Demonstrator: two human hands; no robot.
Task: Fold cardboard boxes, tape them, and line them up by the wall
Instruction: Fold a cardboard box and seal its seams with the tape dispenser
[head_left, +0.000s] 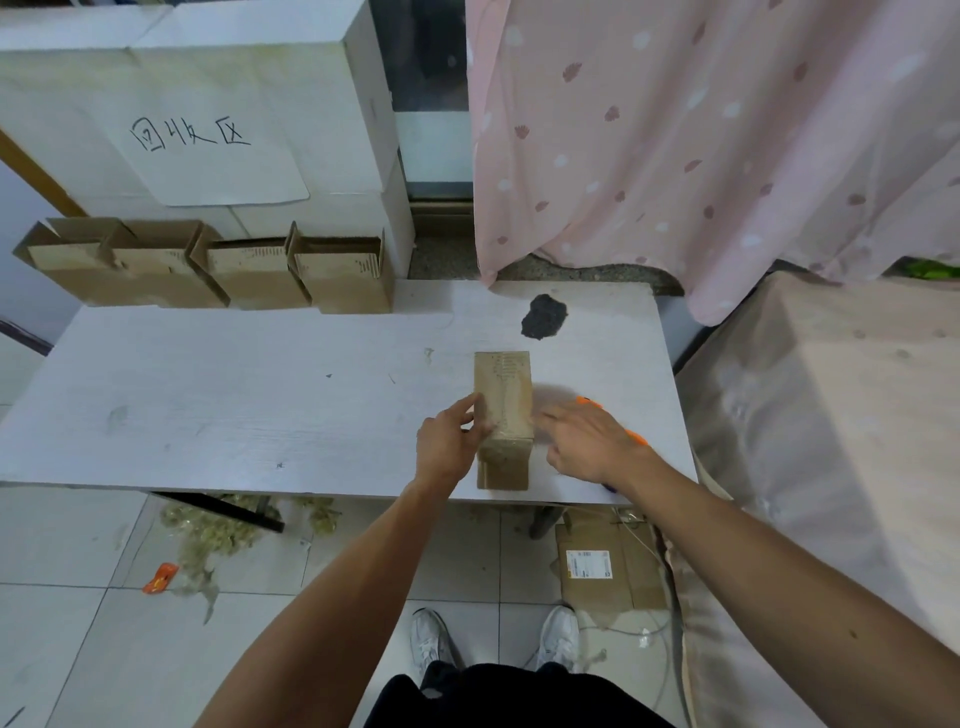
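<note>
Box (503, 395) upright on the table (208, 395), left hand (448, 441) gripping its left side, right hand (587, 441) blurred just right of it, fingers spread wide over an orange tool (638, 438), row of boxes (249, 275) far beyond the left fingertips, by the wall.

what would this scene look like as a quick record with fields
work piece: box on table, near the front edge
left: left hand holds the box's left side
right: right hand open, just right of the box, above orange tool
lined up: four boxes, tops open, in a row at far left against white cartons
floor: flat cardboard
</note>
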